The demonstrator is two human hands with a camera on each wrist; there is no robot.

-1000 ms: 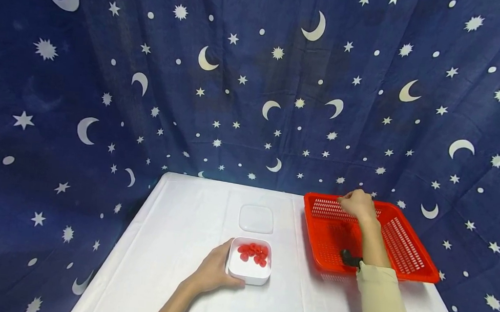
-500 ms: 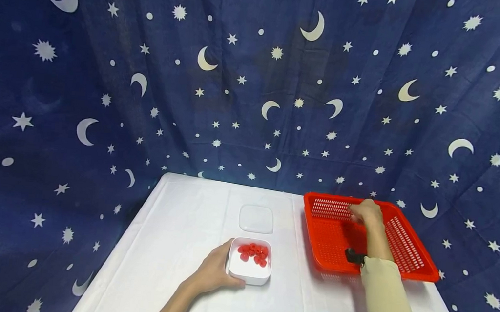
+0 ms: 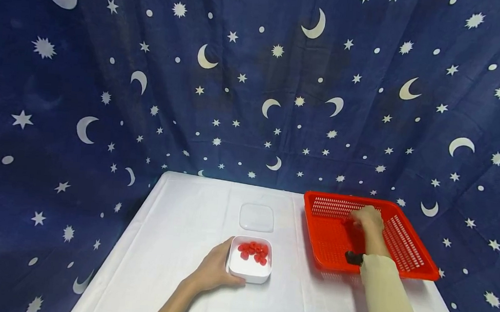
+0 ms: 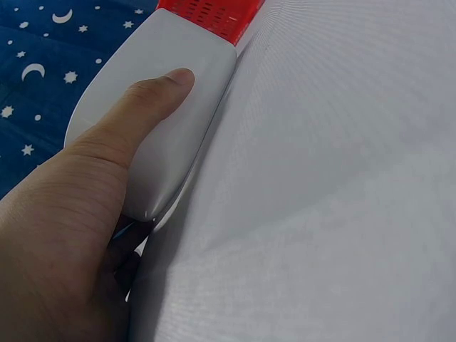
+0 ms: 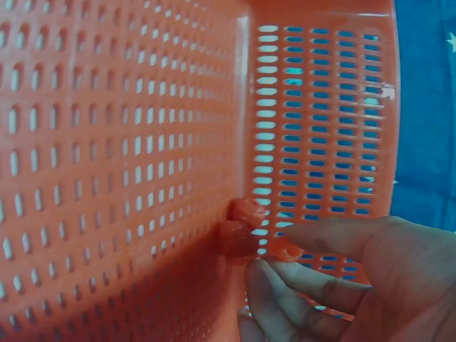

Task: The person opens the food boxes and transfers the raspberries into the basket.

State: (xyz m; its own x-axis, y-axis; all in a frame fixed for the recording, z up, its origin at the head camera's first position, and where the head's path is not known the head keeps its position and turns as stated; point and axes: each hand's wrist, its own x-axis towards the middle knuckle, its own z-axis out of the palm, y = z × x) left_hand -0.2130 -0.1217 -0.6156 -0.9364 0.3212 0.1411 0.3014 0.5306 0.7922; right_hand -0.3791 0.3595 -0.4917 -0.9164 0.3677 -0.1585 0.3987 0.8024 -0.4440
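In the head view my left hand (image 3: 212, 270) grips a white square container (image 3: 245, 271) by its left side. Its thumb (image 4: 153, 100) lies along the container's wall in the left wrist view. Several small red raspberries (image 3: 256, 250) sit inside, mostly toward the far side. My right hand (image 3: 369, 221) is down in the red plastic basket (image 3: 329, 243). Seen from the right wrist, thumb and fingers pinch one raspberry (image 5: 288, 251). More raspberries (image 5: 242, 226) lie just beyond the fingertips, where the basket's floor meets its wall; my hand hides them in the head view.
A translucent square lid (image 3: 256, 217) lies flat on the white-covered table (image 3: 192, 220), behind the container. The basket's slotted walls stand around my right hand. A dark blue curtain (image 3: 233, 140) with moons and stars hangs behind the table.
My right hand has moved right and lowered from near the basket's far rim down into the basket. The left hand and the container have stayed in place.
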